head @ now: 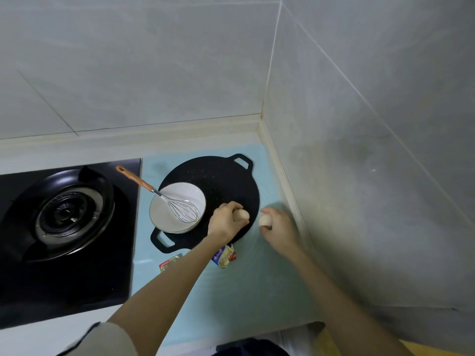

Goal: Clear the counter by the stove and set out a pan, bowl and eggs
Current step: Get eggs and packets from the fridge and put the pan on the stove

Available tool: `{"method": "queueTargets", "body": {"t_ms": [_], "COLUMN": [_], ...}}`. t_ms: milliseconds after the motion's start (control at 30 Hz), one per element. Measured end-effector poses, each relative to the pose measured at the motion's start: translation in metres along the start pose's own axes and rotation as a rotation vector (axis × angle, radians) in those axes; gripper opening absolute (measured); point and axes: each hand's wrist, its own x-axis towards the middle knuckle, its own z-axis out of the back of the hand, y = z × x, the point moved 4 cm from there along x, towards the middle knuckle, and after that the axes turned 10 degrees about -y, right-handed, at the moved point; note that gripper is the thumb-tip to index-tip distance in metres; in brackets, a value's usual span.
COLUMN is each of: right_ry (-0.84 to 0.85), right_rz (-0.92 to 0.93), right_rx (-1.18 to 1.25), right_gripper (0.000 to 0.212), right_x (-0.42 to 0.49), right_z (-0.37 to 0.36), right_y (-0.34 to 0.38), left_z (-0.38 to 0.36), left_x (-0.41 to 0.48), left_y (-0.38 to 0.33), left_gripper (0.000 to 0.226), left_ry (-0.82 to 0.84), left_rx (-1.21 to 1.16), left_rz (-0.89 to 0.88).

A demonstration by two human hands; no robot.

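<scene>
Black pan (pixel 221 181) on blue counter (pixel 257 291); white bowl (pixel 177 209) sits at its 8 o'clock. Left hand (pixel 226 222) grasps first egg (pixel 241 215) at the pan's 4 o'clock. Right hand (pixel 280 227) grasps second egg (pixel 264 220) just off the rim.

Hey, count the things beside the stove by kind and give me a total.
Eggs: 2
Pan: 1
Bowl: 1
Whisk: 1
Small packets: 2
Total: 7

Bowl (pixel 177 210) w/ whisk (pixel 164 199) on pan (pixel 221 186), rt of stove (pixel 66 214).
</scene>
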Motion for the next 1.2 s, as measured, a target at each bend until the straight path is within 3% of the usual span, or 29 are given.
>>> {"method": "queueTargets", "body": {"t_ms": [233, 500, 833, 1200], "right_ry": [-0.119, -0.163, -0.044, 0.241], "right_rz": [0.072, 0.112, 0.320, 0.597], "right_rx": [0.020, 0.234, 0.412, 0.594], "right_gripper": [0.045, 0.037, 0.033, 0.029], "right_x": [-0.004, -0.012, -0.069, -0.237], "right_z": [0.028, 0.054, 0.045, -0.009], "right_y": [0.007, 0.054, 0.157, 0.310], "left_z": [0.017, 0.068, 0.175, 0.314], "left_x": [-0.009, -0.036, -0.123, -0.335], "left_y": [0.001, -0.013, 0.019, 0.114], "left_gripper": [0.057, 0.045, 0.032, 0.030], "left_ry": [-0.016, -0.103, -0.385, -0.796], "left_rx": [-0.004, -0.064, -0.267, -0.270], "left_rz": [-0.041, -0.168, -0.060, 0.119]}}
